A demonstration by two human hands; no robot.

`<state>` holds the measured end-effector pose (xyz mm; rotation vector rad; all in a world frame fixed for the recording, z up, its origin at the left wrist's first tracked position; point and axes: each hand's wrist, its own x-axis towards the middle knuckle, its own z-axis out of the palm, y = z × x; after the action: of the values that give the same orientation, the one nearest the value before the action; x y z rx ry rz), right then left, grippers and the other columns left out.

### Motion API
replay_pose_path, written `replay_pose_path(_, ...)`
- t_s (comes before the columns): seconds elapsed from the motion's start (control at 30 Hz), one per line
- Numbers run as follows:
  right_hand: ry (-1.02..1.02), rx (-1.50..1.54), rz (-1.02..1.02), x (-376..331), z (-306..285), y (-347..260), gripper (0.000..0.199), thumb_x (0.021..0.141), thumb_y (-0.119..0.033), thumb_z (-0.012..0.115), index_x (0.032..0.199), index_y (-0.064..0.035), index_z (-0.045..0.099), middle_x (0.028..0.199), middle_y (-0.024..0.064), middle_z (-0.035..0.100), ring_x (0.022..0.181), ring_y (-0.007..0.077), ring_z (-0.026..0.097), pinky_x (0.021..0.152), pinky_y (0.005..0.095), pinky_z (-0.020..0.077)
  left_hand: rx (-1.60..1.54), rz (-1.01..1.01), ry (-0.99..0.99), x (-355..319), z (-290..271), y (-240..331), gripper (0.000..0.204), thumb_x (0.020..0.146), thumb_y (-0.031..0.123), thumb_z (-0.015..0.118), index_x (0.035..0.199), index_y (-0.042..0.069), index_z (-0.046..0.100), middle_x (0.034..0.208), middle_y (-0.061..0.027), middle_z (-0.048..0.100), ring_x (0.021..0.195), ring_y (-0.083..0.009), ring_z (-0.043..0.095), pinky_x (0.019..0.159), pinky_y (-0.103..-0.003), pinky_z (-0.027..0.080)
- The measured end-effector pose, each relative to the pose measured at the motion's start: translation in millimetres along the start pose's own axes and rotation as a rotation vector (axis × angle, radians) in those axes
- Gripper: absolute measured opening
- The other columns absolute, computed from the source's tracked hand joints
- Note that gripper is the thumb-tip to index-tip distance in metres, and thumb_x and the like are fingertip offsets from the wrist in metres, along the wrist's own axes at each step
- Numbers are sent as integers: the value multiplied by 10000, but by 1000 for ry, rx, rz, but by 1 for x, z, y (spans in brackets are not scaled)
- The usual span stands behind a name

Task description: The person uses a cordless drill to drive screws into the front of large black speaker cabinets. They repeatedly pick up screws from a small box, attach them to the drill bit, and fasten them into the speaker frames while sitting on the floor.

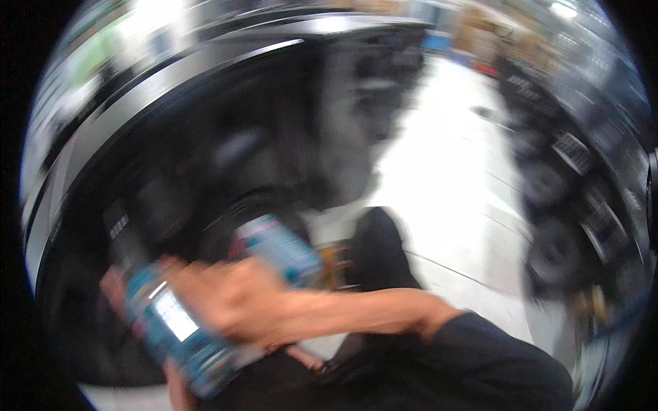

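Teal-and-black power tool (179,322) is sitting low in the blurred view, in front of a large dark machine (205,137). Right hand (236,301) is wrapping closed around the tool's body. Left hand (113,288) is peeking out behind the tool; its grip is unclear.

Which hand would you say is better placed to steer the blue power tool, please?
Probably the right hand: it wraps the middle of the blue power tool, while the left hand only peeks out behind its lower end.
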<state>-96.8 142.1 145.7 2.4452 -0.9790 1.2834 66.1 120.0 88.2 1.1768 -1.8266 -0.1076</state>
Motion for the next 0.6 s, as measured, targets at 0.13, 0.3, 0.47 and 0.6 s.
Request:
replay_pose_path(0.13,32,45,-179,12,33,-3,608,799,-277,617,1138,217,514,922,319,629,721,310,661,587,309,530,27,-15,-72,13,18,-16,693,854,535,520,1329,45,399,1253,-110,442,1152,-247,418,957,-391,354)
replay_pose_path(0.3,-79,-15,-56,7,-31,-19,646,651,-382,724,1046,82,509,776,163,639,649,326,665,510,406,527,-72,-36,-220,18,49,-5,630,859,480,533,1302,45,424,1201,-94,463,1088,-220,432,903,-364,363)
replay_pose_path(0.47,-64,7,-69,-6,-38,-22,528,737,-322,638,1049,83,506,779,168,630,594,310,651,460,385,520,-176,-87,-348,32,74,1,568,865,426,545,1276,45,449,1150,-77,485,1024,-193,446,849,-338,373)
replay_pose_path(0.6,114,142,-29,-38,-35,-16,607,808,-338,623,1245,51,461,812,176,644,660,334,638,511,429,497,-253,-161,-409,41,85,7,519,870,383,555,1254,45,468,1109,-63,502,973,-171,457,806,-317,381)
